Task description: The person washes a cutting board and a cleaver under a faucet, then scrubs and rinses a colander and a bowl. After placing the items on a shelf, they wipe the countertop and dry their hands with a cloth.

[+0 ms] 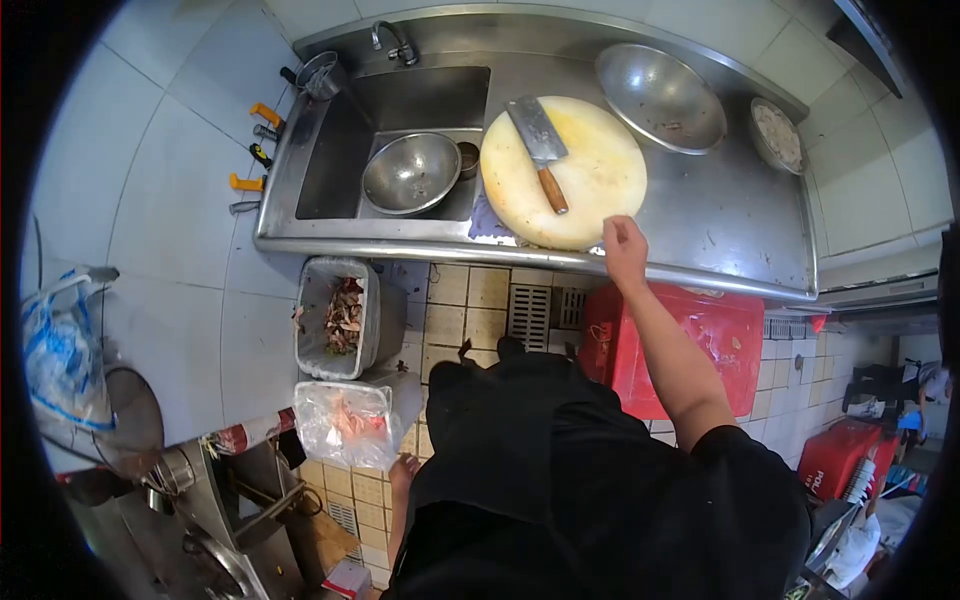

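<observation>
At the front edge of the steel counter (720,215), the right hand (624,245) is resting loosely curled against the rim of the round cutting board (590,190), gripping nothing I can make out. On that board a cleaver (540,150) is lying flat, well apart from the fingers. Down by the person's side, the left hand (402,472) is hanging just beside a plastic bag (345,422), and I cannot tell whether it is holding it.

The desk (720,215) is brushed, dull-shining steel. On it, a pale, smooth, stained cutting board (585,190) carries a steel-bladed, wooden-handled cleaver (540,150); beside the board, glossy metal bowls (410,172). Below, a red glossy plastic crate (700,345).
</observation>
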`<state>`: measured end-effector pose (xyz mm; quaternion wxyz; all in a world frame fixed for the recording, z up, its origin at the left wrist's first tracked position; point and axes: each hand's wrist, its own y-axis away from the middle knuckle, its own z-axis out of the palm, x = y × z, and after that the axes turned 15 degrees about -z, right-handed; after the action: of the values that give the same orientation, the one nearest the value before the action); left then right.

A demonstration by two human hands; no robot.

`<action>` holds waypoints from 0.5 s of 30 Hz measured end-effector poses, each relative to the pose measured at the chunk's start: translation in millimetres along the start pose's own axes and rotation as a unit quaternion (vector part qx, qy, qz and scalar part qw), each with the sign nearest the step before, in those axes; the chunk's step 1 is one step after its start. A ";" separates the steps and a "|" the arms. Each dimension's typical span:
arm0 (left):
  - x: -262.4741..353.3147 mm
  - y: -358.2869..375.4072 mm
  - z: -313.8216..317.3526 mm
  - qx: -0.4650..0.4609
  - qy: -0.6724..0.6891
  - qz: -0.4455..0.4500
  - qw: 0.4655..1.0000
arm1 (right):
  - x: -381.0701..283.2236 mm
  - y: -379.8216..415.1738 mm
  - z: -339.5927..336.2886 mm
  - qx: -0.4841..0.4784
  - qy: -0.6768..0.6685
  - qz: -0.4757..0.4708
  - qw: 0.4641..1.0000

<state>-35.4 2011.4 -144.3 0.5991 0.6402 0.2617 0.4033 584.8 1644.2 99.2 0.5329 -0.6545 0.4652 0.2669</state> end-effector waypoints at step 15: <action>543.7 132.9 256.4 0.050 -0.052 0.415 0.907 | -25.8 -11.4 33.6 0.140 0.352 0.078 0.922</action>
<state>450.1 2294.6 107.1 0.3580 0.7400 -0.0392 0.5681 588.9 1684.4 116.3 0.3985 -0.5866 0.7051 -0.0080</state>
